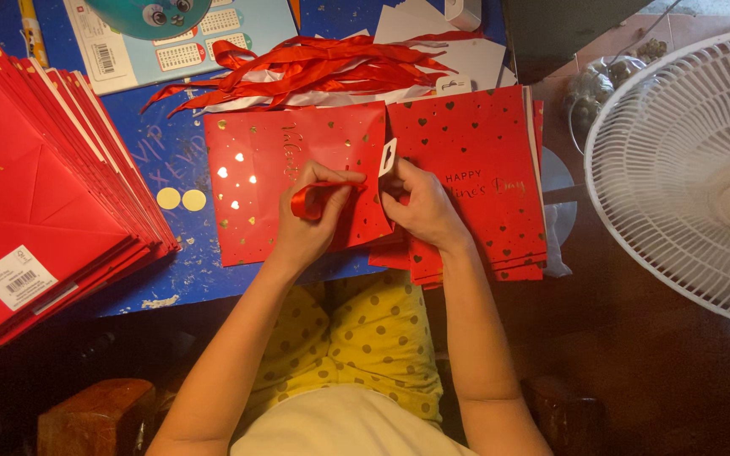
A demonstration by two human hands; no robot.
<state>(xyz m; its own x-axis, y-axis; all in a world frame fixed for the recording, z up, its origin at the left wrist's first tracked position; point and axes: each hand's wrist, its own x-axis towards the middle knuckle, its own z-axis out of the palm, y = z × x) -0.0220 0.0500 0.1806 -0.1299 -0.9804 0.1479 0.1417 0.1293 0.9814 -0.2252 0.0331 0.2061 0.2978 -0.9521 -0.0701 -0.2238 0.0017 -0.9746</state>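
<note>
A flat red gift bag [255, 181] with gold hearts lies on the blue table [175, 148] in front of me. My left hand [310, 219] rests on it, fingers pinched on a red ribbon loop [304, 201]. My right hand [422, 207] grips the bag's right edge, beside a small white tag [388, 157]. Under my right hand sits a stack of similar red bags [483, 181] with dark hearts.
A fanned pile of flat red bags [35, 186] fills the left. Loose red ribbons [314, 67] lie behind the bag, with white cards [466, 55] and a light blue card [179, 42]. Two round gold stickers [181, 199] lie on the table. A white fan [686, 169] stands at the right.
</note>
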